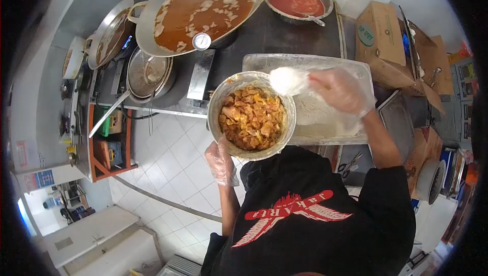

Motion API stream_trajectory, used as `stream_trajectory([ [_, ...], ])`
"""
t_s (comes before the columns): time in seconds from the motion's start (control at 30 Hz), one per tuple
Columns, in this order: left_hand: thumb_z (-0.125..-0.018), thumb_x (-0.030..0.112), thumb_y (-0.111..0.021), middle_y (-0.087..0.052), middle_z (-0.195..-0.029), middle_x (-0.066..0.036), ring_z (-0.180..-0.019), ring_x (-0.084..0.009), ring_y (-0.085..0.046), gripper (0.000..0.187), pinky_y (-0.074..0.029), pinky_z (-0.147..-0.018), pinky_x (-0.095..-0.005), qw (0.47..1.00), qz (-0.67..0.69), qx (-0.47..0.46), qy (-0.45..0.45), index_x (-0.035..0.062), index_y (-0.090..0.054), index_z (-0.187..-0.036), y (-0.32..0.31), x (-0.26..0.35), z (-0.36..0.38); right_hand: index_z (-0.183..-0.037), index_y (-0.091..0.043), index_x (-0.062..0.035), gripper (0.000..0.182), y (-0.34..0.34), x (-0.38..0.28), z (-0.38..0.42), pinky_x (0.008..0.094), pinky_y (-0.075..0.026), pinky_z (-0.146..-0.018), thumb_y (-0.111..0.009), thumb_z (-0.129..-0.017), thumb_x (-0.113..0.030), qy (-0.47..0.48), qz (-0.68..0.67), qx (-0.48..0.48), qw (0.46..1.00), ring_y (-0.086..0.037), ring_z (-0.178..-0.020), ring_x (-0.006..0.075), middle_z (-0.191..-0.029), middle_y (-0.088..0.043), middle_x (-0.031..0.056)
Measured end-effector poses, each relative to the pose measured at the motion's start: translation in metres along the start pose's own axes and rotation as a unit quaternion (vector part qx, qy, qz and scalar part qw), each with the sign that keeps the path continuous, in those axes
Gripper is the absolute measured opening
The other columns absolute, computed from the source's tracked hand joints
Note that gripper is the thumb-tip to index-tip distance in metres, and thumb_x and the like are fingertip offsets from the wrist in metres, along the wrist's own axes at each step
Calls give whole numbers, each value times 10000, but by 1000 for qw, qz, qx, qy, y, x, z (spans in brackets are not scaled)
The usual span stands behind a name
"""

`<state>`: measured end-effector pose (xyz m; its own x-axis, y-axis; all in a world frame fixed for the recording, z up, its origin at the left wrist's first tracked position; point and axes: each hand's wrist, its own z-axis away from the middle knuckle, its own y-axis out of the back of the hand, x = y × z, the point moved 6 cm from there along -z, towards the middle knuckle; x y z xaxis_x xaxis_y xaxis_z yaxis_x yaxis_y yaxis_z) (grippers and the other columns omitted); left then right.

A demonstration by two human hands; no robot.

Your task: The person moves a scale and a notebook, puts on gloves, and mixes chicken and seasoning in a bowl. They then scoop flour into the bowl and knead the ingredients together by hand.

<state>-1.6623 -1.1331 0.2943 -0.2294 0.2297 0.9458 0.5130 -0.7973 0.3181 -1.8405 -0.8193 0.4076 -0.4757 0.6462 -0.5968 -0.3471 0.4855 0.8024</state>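
Observation:
In a plastic glove, my left hand [220, 163] grips the near left rim of a round metal bowl [291, 123]. Pieces of raw, yellow-orange marinated meat [252, 118] fill much of it. My right hand [341, 91], also gloved, is closed on a white, flour-covered scoop [288, 81] with a bit of red at its handle end. The scoop is over the bowl's right rim; its exact shape is blurred. Beneath my right hand lies a rectangular metal tray [330, 136] with pale flour [317, 113] spread in it.
A large two-handled pan [147, 37] of brown oil with foam stands at the back, a thermometer [202, 41] at its edge. Behind right is a basin [328, 9] of red liquid. Strainers [148, 73] sit left; cardboard boxes [381, 37] and scissors [351, 164] are right.

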Motion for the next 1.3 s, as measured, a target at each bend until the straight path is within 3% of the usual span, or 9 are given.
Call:
stream_trajectory([
  [0.13,-980,238,-571,-476,-562,-8,-561,-83,-399,418,-311,-466,-313,1000,-6,-12,-11,-21,-523,-655,1,4,-1,-1211,-630,-99,300,-40,-52,-16,465,-486,-595,-567,-930,-184,70,101,23,992,-644,-705,377,-703,-634,186],
  [0.23,-987,253,-550,-512,-583,-22,-578,-89,-421,411,-340,-485,-316,1000,-13,-23,-4,-57,-581,-718,1,17,1,-1278,-600,-137,384,-58,-58,-22,458,-507,-597,-595,-895,-158,77,170,4,982,-644,-689,356,-745,-641,179],
  [0.33,-994,265,-526,-545,-610,-32,-596,-96,-442,420,-367,-508,-321,1000,-8,-27,3,-89,-620,-789,1,16,1,-1276,-611,-132,403,-43,-84,-22,429,-516,-576,-610,-873,-136,143,99,82,981,-642,-663,320,-786,-639,143],
  [0.53,-996,266,-516,-563,-631,-29,-618,-100,-454,420,-390,-534,-324,999,-8,-41,-14,-97,-633,-822,1,14,-1,-1259,-641,-158,413,-73,-97,-25,339,-522,-548,-619,-848,-131,217,205,113,948,-624,-629,210,-740,-564,48],
  [0.83,-993,241,-528,-564,-637,-29,-630,-99,-465,399,-397,-548,-319,1000,11,-30,3,-96,-631,-805,-1,14,0,-1214,-669,-133,342,-68,-73,-32,400,-506,-564,-635,-874,-140,185,116,101,971,-609,-619,282,-679,-545,89],
  [1.03,-982,220,-537,-592,-673,-36,-655,-99,-496,357,-402,-560,-292,999,14,-41,5,-77,-627,-805,0,7,-1,-1046,-716,-116,210,-25,28,-15,450,-526,-666,-564,-961,-232,-48,-8,143,989,-673,-752,356,-822,-688,189],
  [1.13,-980,222,-524,-593,-676,-40,-654,-104,-494,360,-404,-559,-303,999,-1,-48,11,-76,-606,-796,0,6,-1,-1060,-706,-102,263,-37,122,18,473,-516,-748,-513,-972,-257,-167,134,23,977,-676,-848,373,-888,-685,216],
  [1.2,-980,224,-519,-592,-682,-35,-653,-106,-483,363,-403,-558,-312,999,5,-47,6,-77,-603,-797,0,2,-1,-1068,-703,-93,296,-60,191,47,483,-507,-789,-490,-974,-276,-264,265,-91,923,-671,-900,382,-929,-684,225],
  [1.3,-971,253,-554,-574,-667,-27,-632,-93,-476,375,-371,-548,-288,999,25,-36,18,-58,-605,-767,-2,2,-1,-1007,-715,-69,414,-123,254,64,494,-509,-767,-470,-975,-401,-118,159,3,980,-668,-850,410,-908,-692,228],
])
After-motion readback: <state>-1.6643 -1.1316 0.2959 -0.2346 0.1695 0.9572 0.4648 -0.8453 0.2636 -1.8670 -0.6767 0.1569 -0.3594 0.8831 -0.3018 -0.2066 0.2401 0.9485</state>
